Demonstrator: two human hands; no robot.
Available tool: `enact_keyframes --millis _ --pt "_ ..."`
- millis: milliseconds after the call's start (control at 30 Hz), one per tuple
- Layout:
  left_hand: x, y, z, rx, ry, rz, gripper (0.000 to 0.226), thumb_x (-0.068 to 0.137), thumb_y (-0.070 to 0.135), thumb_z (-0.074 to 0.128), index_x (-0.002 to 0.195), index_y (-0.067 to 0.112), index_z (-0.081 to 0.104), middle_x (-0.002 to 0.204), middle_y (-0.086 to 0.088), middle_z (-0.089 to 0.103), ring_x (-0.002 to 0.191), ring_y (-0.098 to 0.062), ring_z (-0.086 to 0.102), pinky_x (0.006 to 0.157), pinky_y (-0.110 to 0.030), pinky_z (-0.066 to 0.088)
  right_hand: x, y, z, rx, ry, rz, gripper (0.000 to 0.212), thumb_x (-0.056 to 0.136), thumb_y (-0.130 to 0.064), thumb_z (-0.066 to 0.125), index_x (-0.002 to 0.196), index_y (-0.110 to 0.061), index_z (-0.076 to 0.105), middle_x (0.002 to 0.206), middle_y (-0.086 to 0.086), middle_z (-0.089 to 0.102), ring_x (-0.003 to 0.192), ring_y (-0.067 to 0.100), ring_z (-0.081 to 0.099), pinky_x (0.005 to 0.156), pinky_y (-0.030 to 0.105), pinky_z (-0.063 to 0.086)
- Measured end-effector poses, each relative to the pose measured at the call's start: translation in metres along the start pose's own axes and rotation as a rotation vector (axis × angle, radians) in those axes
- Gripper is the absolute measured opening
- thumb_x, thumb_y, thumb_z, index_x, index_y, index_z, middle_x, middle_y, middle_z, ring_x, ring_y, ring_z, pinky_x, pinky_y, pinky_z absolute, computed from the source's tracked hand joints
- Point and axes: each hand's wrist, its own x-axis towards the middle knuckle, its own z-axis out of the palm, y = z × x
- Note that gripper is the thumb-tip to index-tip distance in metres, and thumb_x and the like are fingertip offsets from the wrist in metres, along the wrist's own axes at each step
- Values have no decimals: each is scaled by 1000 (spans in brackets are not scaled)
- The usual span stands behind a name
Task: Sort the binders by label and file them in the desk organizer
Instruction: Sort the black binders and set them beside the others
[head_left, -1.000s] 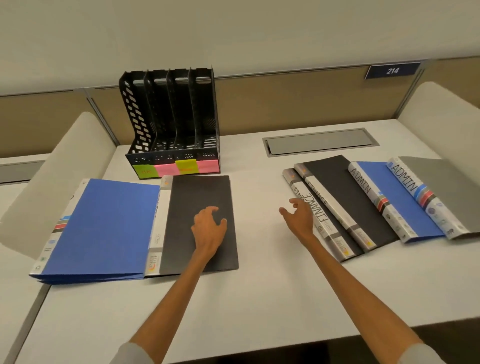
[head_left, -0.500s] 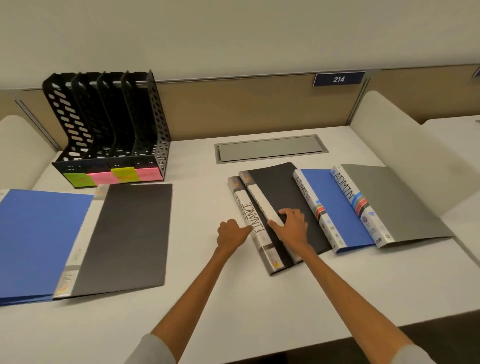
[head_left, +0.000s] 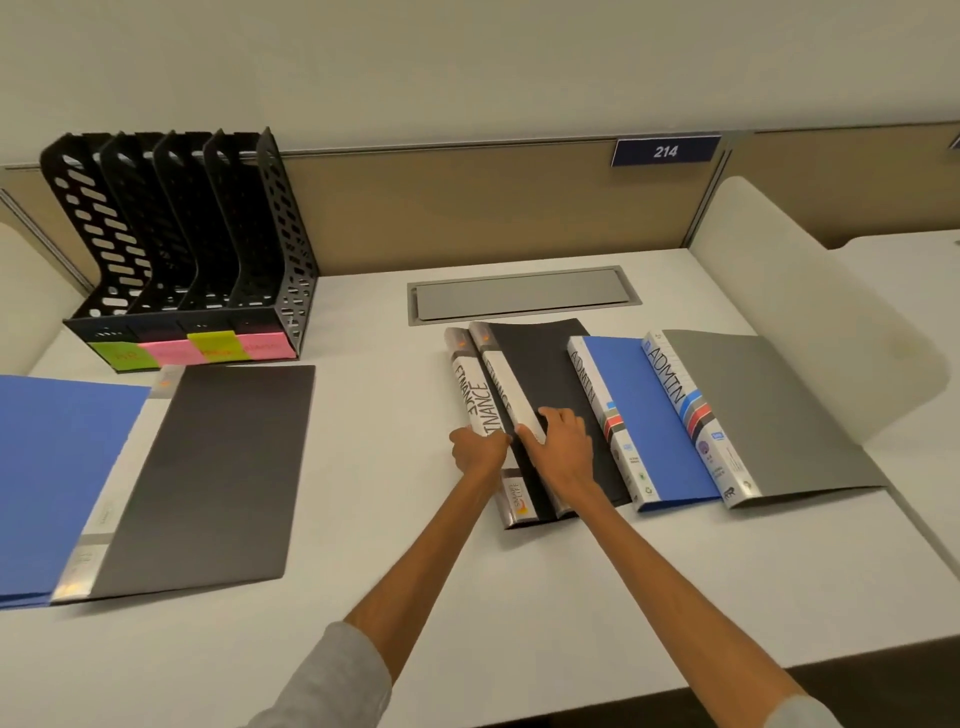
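Left hand (head_left: 480, 449) curls round the spine edge of the outer FINANCE binder (head_left: 470, 395) mid-frame while right hand (head_left: 563, 447) presses flat on the second FINANCE binder (head_left: 545, 364); light, slick and likely floppy, they look best lifted by their stiff spines.
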Motion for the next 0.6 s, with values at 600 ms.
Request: enact_keyframes --millis 600 --pt "-43 88 -9 -198 148 531 50 77 16 80 122 18 58 123 -4 65 96 -25 70 74 -31 59 59 -3 -30 189 58 34 45 98 -46 48 130 -15 50 133 8 53 121 23 51 103 45 46"
